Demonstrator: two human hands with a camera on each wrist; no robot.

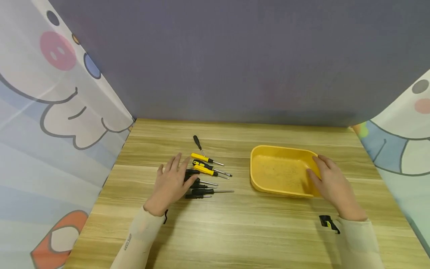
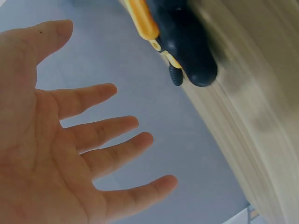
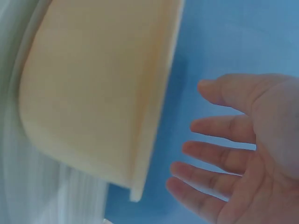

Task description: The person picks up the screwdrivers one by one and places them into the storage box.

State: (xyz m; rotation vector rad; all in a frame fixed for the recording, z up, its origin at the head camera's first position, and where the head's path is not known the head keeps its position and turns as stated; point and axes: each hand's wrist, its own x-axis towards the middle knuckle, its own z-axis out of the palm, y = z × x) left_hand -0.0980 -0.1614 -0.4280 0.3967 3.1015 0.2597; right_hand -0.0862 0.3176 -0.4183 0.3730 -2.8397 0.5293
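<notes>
The left hand (image 1: 171,181) is spread wide with nothing in its grasp, thumb and fingers apart, hovering over the handle ends of a row of screwdrivers; in the left wrist view a gap shows between its fingertips and the nearest dark handle. The right hand (image 1: 334,186) is likewise wide and holds nothing: from the head it overlaps the right end of the yellow tray (image 1: 279,172), but the right wrist view shows its fingers apart from the wall, so it probably hangs above or beside the rim. The screwdrivers lie roughly side by side, handles to the left and shafts to the right, which seems to put every grip within the left hand's reach: two with yellow handles, a black-and-yellow one (image 1: 203,164) between them, and a black-handled one (image 1: 202,191) nearer the person, with others partly hidden by the hand. A small black screwdriver (image 1: 196,141) sits farthest back, its shaft angled toward the person. The tray rests mouth upward to their right, well apart, so its rim and floor stay reachable. Everything lies on the wood-grain bench (image 1: 242,231), backed by a grey panel (image 1: 218,63) and flanked by cartoon-printed cloth (image 1: 50,97).
</notes>
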